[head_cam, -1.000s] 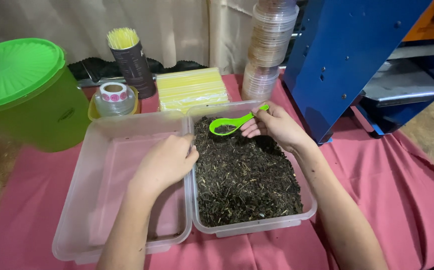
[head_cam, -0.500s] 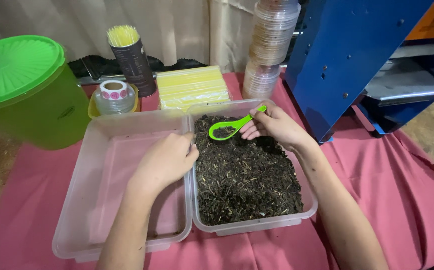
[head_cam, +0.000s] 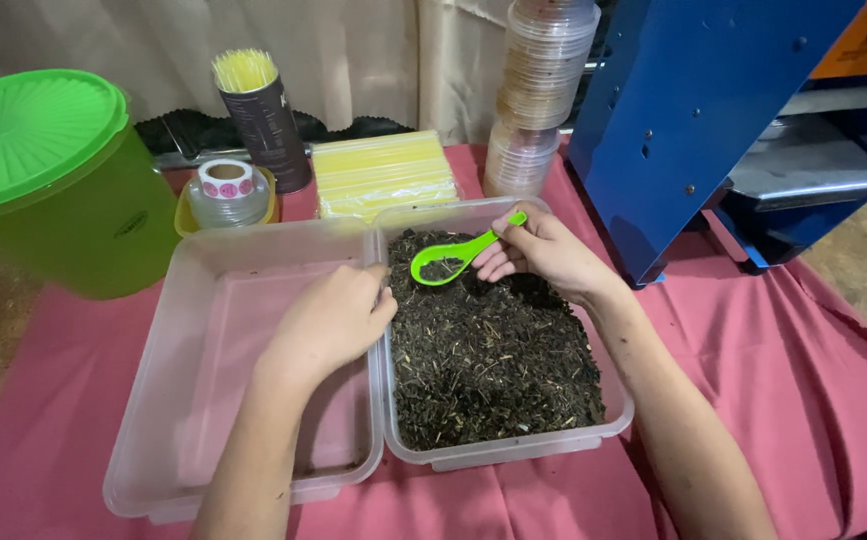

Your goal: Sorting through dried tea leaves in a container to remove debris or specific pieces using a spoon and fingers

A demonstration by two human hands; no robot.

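In the centre of the frame, the right hand (head_cam: 544, 255) has its fingers clamped on a small green plastic spoon (head_cam: 451, 260) over the clear plastic box of dark dried leaves (head_cam: 494, 350). The left hand (head_cam: 334, 320), fingers curled together, rests on the edge of the empty clear plastic box (head_cam: 224, 400) beside it.

Both forearms reach up from lower frame. Left hand (head_cam: 329, 320) at center, palm down, fingers curled loosely. Right hand (head_cam: 544, 252) upper center, fingers pinched shut, wrist bent inward.
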